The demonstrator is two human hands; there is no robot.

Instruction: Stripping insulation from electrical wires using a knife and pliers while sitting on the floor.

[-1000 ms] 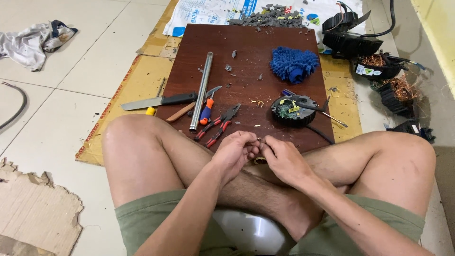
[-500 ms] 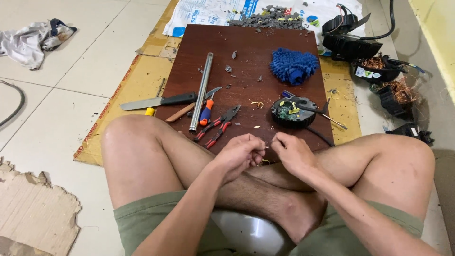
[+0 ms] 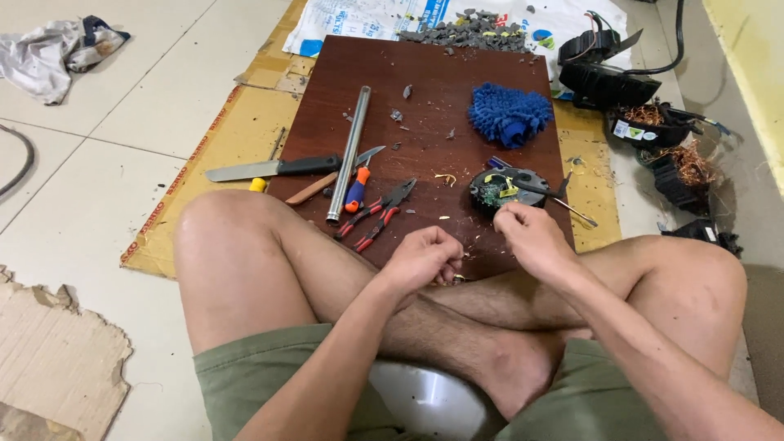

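Note:
I sit cross-legged at a dark brown board (image 3: 425, 90). My left hand (image 3: 423, 258) is curled shut over my shin at the board's near edge, and a small metal piece shows just under its fingers. My right hand (image 3: 532, 238) has its fingers pinched together at the near rim of a round black part (image 3: 500, 188) that has yellow and green wires. I cannot make out anything between those fingertips. A thin screwdriver (image 3: 563, 204) lies across that part.
On the board lie red-handled pliers (image 3: 377, 216), a steel tube (image 3: 349, 152), an orange-and-blue tool (image 3: 357, 188), a knife (image 3: 269, 168), a blue fluffy mitt (image 3: 510, 114) and grey chips (image 3: 469, 31). Black coil parts with copper wire (image 3: 661, 131) sit to the right. Torn cardboard (image 3: 49, 359) lies to the left.
My hands, joined over my legs a second ago, have parted. The right hand moved forward and right to the round black part. The left hand stayed nearly in place.

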